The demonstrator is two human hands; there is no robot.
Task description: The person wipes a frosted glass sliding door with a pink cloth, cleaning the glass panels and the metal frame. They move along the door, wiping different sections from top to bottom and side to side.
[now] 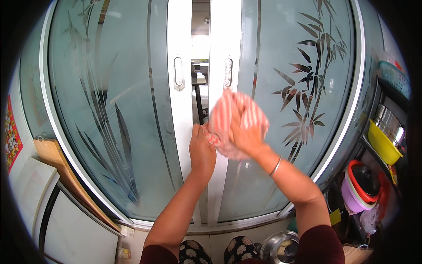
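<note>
My right hand presses a pink and white striped cloth against the white frame of the right sliding door, just below its recessed handle. Part of the cloth hangs over the frosted glass. A bangle circles my right wrist. My left hand is at the door's inner edge, its fingers curled at a bunched corner of the same cloth; whether they also grip the frame cannot be told. Between this door and the left sliding door is a narrow gap.
At right stands a dark rack with a yellow basin, stacked basins and a teal basket. A metal pot sits on the floor. A wooden board and a white cabinet are at left.
</note>
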